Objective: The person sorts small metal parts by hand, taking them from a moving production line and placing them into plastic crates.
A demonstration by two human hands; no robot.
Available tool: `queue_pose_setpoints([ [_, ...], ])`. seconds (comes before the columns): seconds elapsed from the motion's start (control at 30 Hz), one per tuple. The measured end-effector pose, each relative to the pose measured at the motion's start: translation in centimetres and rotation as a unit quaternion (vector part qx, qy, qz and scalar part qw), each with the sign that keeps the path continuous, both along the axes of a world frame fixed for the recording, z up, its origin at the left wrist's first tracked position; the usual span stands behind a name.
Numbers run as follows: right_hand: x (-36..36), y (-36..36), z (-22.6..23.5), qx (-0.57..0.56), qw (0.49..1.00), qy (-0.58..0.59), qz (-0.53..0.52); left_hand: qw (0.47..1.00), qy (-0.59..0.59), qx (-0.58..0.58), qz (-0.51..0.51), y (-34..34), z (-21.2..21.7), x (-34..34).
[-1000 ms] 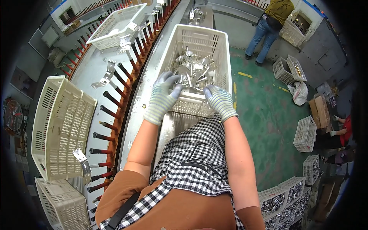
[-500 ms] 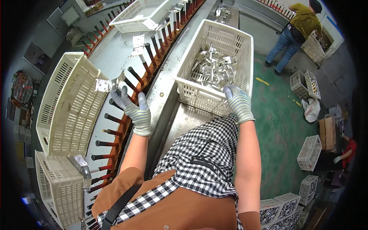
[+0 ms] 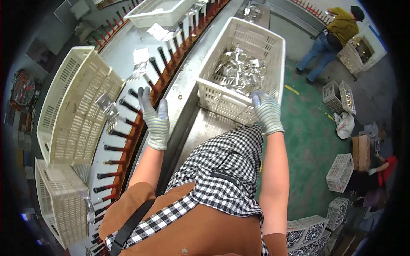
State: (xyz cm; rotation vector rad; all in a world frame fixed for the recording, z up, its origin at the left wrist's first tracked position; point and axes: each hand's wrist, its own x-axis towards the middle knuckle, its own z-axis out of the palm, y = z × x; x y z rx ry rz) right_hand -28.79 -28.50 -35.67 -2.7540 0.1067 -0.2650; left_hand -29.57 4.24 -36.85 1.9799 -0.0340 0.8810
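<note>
My left hand [image 3: 154, 121], in a striped knit glove, is open with its thumb apart from the fingers. Its fingertips are beside a row of dark-tipped pegs [image 3: 128, 104], and nothing shows in its palm. Shiny bent metal brackets sit on some pegs; one bracket [image 3: 108, 110] stands left of this hand, another [image 3: 141, 59] beyond it. My right hand [image 3: 268, 113], gloved alike, is closed over the near rim of a white plastic crate [image 3: 226, 98]. Inside the crate lies a heap of small metal brackets [image 3: 241, 72]. The glove hides the fingertips.
Slatted crates [image 3: 79, 106] stand left behind the pegs, and a white basket [image 3: 160, 13] at the far end. Another person [image 3: 333, 36] works at the far right, and a person in red [image 3: 384, 168] at the right edge. More crates stand on the green floor [image 3: 303, 141].
The pegs and their brackets have shifted toward me, past my left hand. My left hand has turned slightly, fingers more upright. My right hand stays at the crate's rim.
</note>
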Motion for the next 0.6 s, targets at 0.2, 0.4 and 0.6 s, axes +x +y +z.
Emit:
queue_pose_setpoints([
  [0.2, -0.3, 0.5, 0.3, 0.005, 0.999, 0.031, 0.0, 0.991, 0.062, 0.056, 0.103, 1.9, 0.5, 3.9],
  [0.4, -0.4, 0.3, 0.3, 0.006, 0.999, 0.042, 0.006, 0.988, -0.086, -0.015, 0.129, 1.6, 4.0, 2.0],
  [0.6, -0.5, -0.3, 0.5, 0.002, 0.998, 0.053, -0.026, 0.995, -0.087, -0.02, -0.033, -1.6, 4.2, 2.1],
])
